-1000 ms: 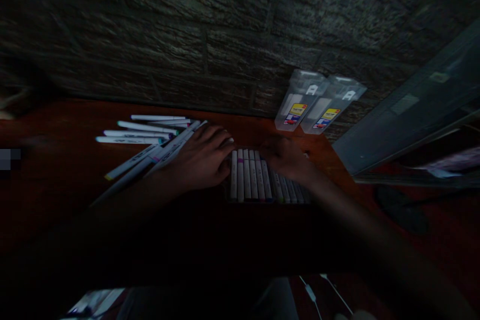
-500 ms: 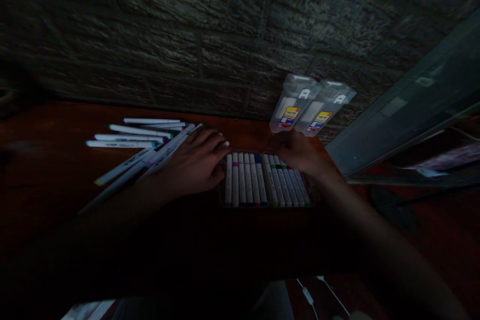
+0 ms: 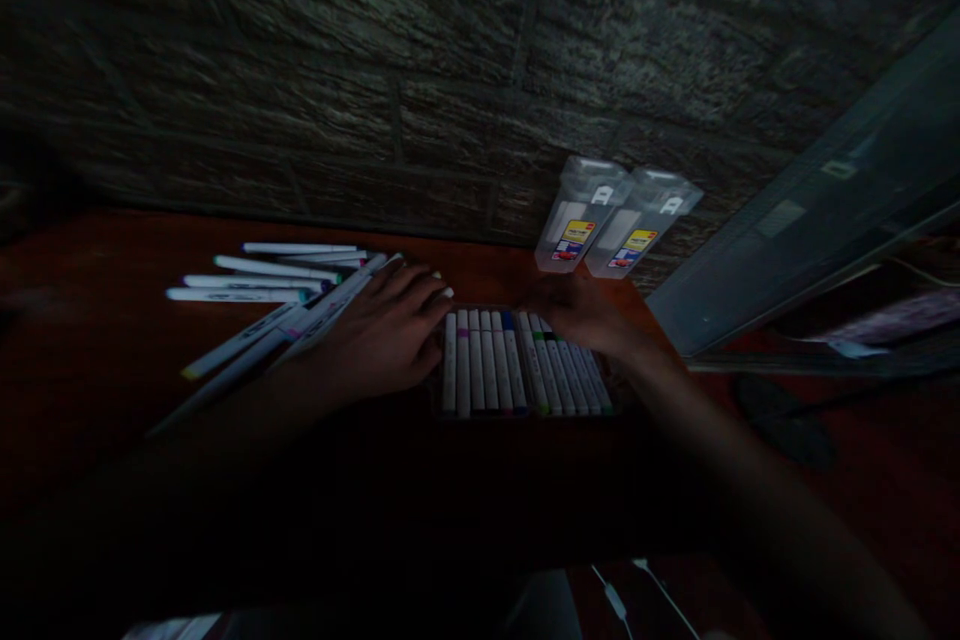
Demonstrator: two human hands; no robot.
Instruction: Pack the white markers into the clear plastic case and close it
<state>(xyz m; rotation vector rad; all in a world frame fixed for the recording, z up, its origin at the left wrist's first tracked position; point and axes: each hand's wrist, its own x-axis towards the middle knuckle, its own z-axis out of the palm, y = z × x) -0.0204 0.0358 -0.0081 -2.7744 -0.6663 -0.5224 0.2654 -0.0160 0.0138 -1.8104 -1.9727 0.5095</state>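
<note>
A clear case (image 3: pixel 439 410) lies on the table, with white markers (image 3: pixel 487 370) side by side in two groups. Some carry coloured bands near the top. My left hand (image 3: pixel 390 330) is at the case's left side, fingers curled; the white end of a marker (image 3: pixel 448 292) pokes out past its fingertips. Beneath and left of that hand is a loose pile of white markers (image 3: pixel 255 280) with coloured ends. My right hand (image 3: pixel 574 310) is bent over the top edge of the right group. Its fingers are curled and dark, and what they hold, if anything, is hidden.
Two clear plastic containers (image 3: pixel 574 220) with yellow labels stand against the stone wall (image 3: pixel 450 120) at the back. A grey panel (image 3: pixel 750 250) rises beyond the table's (image 3: pixel 112 320) right edge. White cables (image 3: pixel 615 600) hang below the front, and the scene is very dark.
My right hand moved off the right group towards the case's top edge, baring more marker tops, then slid slightly left over them. My left hand stays by the pile. The view shifted slightly.
</note>
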